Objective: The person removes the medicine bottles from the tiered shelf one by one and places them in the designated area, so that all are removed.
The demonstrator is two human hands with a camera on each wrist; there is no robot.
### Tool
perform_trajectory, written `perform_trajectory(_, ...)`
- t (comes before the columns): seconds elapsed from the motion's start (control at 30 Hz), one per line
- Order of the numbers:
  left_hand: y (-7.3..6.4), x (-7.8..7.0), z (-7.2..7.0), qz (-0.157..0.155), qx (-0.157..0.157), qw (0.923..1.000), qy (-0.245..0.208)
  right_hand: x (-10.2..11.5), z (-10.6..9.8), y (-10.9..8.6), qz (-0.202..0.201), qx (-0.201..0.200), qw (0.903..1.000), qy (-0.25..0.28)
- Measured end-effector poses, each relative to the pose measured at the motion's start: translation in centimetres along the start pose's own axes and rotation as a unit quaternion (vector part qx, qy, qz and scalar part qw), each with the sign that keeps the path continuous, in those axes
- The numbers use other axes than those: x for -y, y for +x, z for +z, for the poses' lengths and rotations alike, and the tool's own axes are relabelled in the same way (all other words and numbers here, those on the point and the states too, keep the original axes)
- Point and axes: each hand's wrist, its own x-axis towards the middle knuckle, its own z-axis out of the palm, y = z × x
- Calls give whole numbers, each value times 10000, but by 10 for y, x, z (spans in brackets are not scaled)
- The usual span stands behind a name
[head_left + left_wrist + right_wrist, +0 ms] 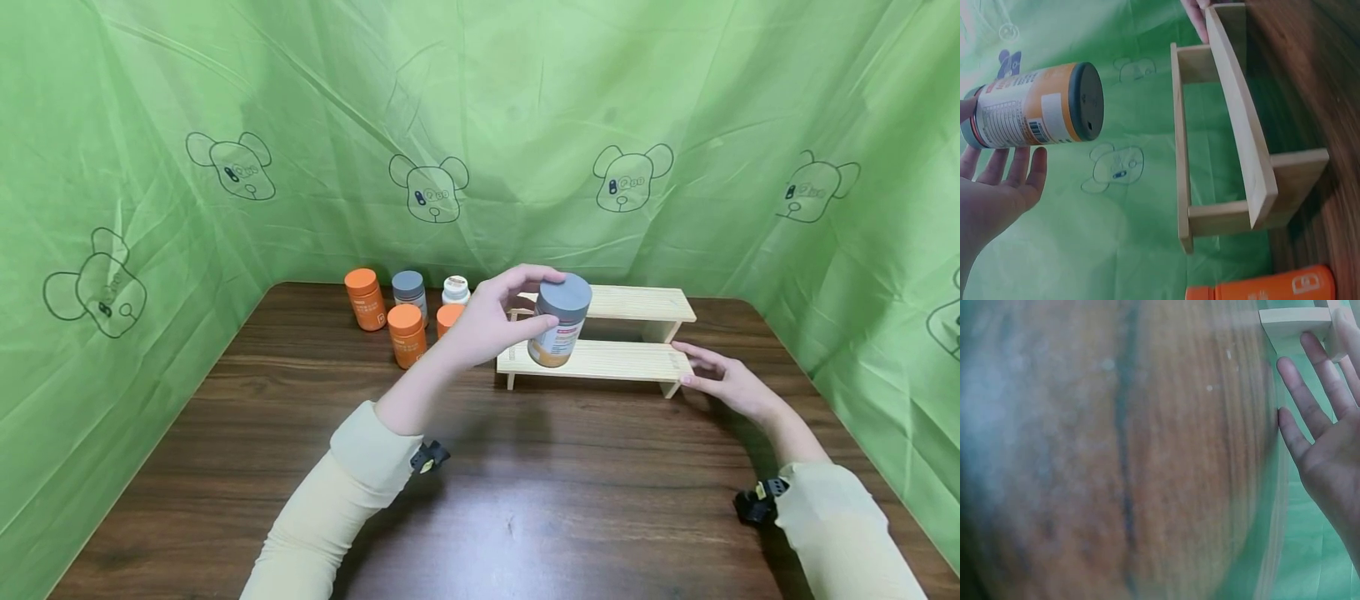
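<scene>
My left hand (487,321) grips a supplement bottle (557,337) near its grey lid, thumb on the near side and fingers round the far side. The bottle is raised, slightly tilted, in front of a two-tier wooden rack (630,360). Its dark base and orange-and-white label (1029,109) face the left wrist camera, well apart from the rack. At the rack's right end, my right hand (731,385) rests its thumb and fingertips against the lower tier. The right wrist view shows those fingers (1304,400) fairly straight and spread.
Left of the rack stand orange bottles (365,300), another grey-lidded bottle (409,287) and a small white bottle (455,290). My left forearm partly hides one orange bottle (448,317). A green cloth (525,100) hangs behind and beside the dark wooden table (570,475).
</scene>
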Motion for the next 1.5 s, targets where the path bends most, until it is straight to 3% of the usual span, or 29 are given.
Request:
perform_trajectory(0.2,-10,-4,-16,-39,66,9998,-195,0,0,0,-9,18,10000,3)
perform_trajectory(0.57,-26,-4,-52,667,-97,9974,248,0,0,0,39,-37,9999,-154)
perform_trajectory(0.8,-40,-8,-72,484,-24,9986,209,1,0,0,21,-30,9999,-110)
perform_trajectory(1.03,-55,-17,-94,339,-190,9981,473,2,0,-1,76,-48,9999,-146)
perform_trajectory(1.33,-77,-19,-123,543,-309,9978,209,1,-1,-2,131,-53,9997,-182)
perform_trajectory(1.5,-90,-15,-137,500,-437,9974,273,1,-1,-1,102,-46,9998,-185)
